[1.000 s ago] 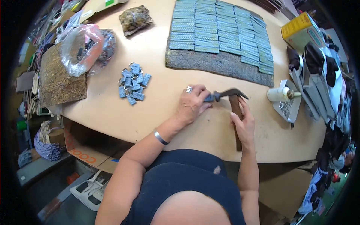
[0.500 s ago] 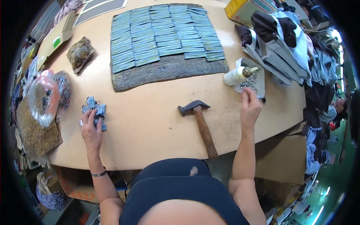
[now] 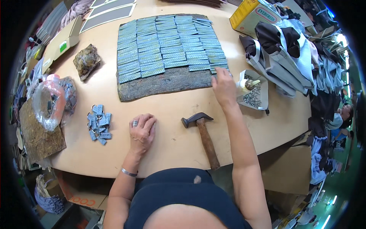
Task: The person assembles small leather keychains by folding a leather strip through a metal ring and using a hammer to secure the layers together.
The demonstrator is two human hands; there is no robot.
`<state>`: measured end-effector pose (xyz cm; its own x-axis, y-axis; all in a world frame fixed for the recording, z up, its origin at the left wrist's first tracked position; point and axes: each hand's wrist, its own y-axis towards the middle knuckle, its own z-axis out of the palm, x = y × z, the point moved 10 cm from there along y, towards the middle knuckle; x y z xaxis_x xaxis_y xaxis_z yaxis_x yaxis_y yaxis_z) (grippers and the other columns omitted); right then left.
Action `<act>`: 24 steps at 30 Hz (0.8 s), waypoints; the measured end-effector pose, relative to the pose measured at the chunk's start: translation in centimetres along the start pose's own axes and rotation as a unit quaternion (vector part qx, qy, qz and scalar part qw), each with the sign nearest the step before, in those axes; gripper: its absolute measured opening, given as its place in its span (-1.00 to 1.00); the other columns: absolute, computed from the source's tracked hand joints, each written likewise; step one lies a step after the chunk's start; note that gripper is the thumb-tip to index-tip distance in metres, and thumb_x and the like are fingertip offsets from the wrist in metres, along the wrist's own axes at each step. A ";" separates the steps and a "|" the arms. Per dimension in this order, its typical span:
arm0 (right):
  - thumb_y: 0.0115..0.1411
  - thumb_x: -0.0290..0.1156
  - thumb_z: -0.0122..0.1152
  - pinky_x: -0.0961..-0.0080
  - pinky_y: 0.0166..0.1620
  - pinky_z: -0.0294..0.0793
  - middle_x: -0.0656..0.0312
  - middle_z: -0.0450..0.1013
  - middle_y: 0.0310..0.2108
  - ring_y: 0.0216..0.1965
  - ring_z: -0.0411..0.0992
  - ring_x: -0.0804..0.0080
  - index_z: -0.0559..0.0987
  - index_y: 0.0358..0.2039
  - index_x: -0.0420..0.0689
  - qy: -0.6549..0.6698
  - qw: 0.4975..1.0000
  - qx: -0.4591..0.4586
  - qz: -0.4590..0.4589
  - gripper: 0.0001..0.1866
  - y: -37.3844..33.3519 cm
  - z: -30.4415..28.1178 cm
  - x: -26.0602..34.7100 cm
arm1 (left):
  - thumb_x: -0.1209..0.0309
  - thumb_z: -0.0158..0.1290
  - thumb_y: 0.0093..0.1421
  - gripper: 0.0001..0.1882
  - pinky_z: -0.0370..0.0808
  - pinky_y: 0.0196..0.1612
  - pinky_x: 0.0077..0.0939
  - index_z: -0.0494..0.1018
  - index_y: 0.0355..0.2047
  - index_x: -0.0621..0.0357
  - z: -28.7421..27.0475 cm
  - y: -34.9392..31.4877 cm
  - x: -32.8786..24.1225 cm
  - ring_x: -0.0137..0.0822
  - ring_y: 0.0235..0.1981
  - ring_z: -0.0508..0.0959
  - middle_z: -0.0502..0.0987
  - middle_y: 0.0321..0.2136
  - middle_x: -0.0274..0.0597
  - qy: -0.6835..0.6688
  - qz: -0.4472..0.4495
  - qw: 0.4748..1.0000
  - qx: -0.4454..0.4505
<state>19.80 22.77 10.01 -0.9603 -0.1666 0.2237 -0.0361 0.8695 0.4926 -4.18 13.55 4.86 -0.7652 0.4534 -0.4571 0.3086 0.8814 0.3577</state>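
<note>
My left hand (image 3: 142,131) rests on the table, fingers curled together; whatever they hold, if anything, is hidden. To its left lies a small pile of blue tabs with metal rings (image 3: 100,124). My right hand (image 3: 225,89) is at the lower right corner of a dark, rough board (image 3: 164,84), its fingertips by the lowest strip of the rightmost column, thumb and forefinger apart. Overlapping rows of blue patterned strips (image 3: 164,45) cover most of the board. A hammer (image 3: 206,139) with a wooden handle lies between my hands. Just right of my right hand stands a white tray of small metal pieces (image 3: 254,99).
A white bottle (image 3: 244,87) leans in the tray. Folded grey and dark cloth pieces (image 3: 278,57) and a yellow tin (image 3: 249,17) lie at the right. On the left are a plastic-wrapped roll (image 3: 51,101), a brown lump (image 3: 87,62) and an open carton (image 3: 63,42).
My left hand has left the pile of blue tabs and moved right. My right hand has moved from above the tray up and left to the board's corner.
</note>
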 end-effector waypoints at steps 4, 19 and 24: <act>-0.09 -0.55 0.00 0.38 -0.37 0.41 0.14 0.35 -0.48 -0.40 0.39 0.22 0.37 -0.46 -0.18 -0.099 0.995 0.028 0.012 -0.88 0.5 4.9 -2.7 | 0.56 0.04 -0.14 -0.78 0.24 -0.18 -0.38 0.40 -0.40 0.13 0.1 -0.2 0.2 -0.24 -0.26 0.39 0.41 -0.34 -0.28 -0.017 0.004 1.000 -0.004; -0.13 -0.60 0.09 0.49 -0.41 0.42 0.03 0.37 -0.36 -0.43 0.41 0.22 0.38 -0.22 -0.26 0.234 0.953 0.064 -0.180 -0.64 -7.5 -2.1 12.2 | 0.41 -0.13 0.17 -0.73 0.43 -0.23 -0.58 0.35 -0.15 0.27 9.1 2.6 -2.2 -0.43 -0.31 0.46 0.44 -0.24 -0.13 -0.745 -0.343 0.557 0.132; -0.04 -0.54 0.10 0.41 -0.31 0.43 0.09 0.38 -0.28 -0.32 0.40 0.22 0.35 -0.16 -0.27 0.171 0.963 -0.081 -0.191 -0.63 -9.9 -7.0 7.4 | 0.51 -0.07 0.09 -0.75 0.44 -0.23 -0.60 0.35 -0.20 0.32 9.0 2.5 -1.4 -0.41 -0.31 0.47 0.45 -0.26 -0.09 -0.694 -0.322 0.626 0.151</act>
<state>15.01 9.69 12.68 -0.7366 -0.6282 0.2506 -0.2989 0.6347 0.7126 2.72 16.36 -0.95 0.3776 -0.5161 -0.7688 0.4426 0.8299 -0.3397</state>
